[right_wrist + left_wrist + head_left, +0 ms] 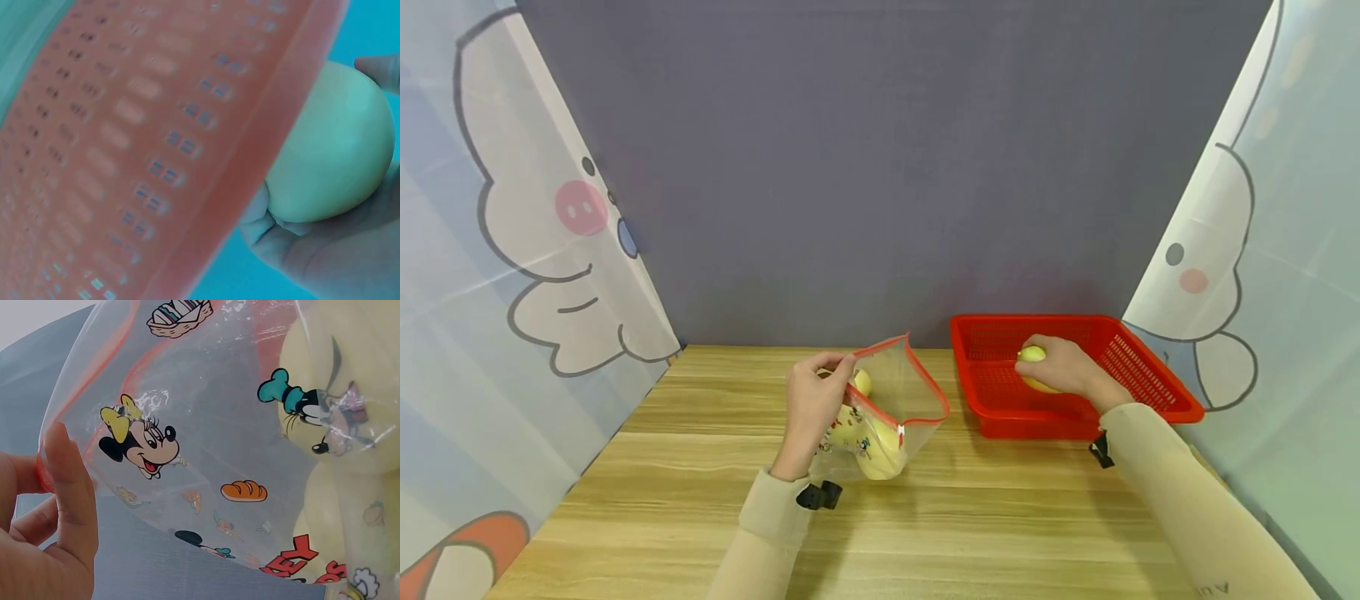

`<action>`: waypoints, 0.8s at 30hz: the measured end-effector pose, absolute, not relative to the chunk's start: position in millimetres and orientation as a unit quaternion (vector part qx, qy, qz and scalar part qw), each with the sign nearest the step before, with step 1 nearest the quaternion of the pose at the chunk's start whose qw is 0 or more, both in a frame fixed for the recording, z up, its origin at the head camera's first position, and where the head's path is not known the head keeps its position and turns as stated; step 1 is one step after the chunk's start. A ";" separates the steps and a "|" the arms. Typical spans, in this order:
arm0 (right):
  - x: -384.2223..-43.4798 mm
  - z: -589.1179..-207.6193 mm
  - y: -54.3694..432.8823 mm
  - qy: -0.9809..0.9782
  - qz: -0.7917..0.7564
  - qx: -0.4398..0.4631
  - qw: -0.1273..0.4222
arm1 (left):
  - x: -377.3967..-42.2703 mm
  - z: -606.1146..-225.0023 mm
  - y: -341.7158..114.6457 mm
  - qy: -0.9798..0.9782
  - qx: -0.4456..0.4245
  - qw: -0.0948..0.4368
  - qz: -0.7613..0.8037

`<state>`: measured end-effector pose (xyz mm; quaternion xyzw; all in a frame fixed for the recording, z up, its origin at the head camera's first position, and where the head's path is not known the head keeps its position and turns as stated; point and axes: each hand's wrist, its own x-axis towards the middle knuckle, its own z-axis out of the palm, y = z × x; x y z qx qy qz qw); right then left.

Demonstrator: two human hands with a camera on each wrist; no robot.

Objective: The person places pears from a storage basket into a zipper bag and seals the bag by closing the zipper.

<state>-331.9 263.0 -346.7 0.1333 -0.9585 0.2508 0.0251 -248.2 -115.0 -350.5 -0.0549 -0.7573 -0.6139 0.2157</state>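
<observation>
A yellow fruit (337, 144) is sitting in the person's right grip (1066, 367), fingers and thumb wrapping round it, and it's hanging over the red basket (1022, 415). From the right wrist, the basket's rim is hiding part of the fruit, so how high it's hanging I can't tell.

Across to the left, the clear bag (917, 396) is gaping, its red-edged mouth tilting up, and the left grip (814, 398) is pinching that edge between thumb and fingers. More yellow fruits (880, 454) are already lying inside, at least two, bulging against the cartoon-printed plastic; prints and folds are obscuring the exact count.

So how's it standing? I'm judging the filling well along: several fruits are resting in the bag, one is waiting outside. The mouth is gaping and the slider (901, 433) is sitting at the near corner, so sealing is looking undone. The right grip is covering some of the basket's inside, so I'm not ruling out more fruit there.

Underneath, the wooden worktop (970, 517) is running across; behind, a dark backdrop (865, 167) is hanging, with printed curtains (527, 217) flanking it.
</observation>
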 end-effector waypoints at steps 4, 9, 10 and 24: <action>-327.1 -342.5 253.1 -0.958 0.248 0.135 0.044 | -247.8 -350.2 -115.3 -0.759 -0.055 0.217 -0.612; -317.6 -335.1 239.6 -0.955 0.251 0.146 0.055 | -247.4 -349.9 -115.4 -0.761 -0.054 0.216 -0.609; -315.9 -334.0 237.1 -0.955 0.252 0.147 0.056 | -247.4 -349.8 -115.4 -0.761 -0.053 0.216 -0.609; -303.1 -333.0 209.7 -0.941 0.296 0.155 0.057 | -247.6 -350.0 -114.8 -0.763 -0.051 0.229 -0.602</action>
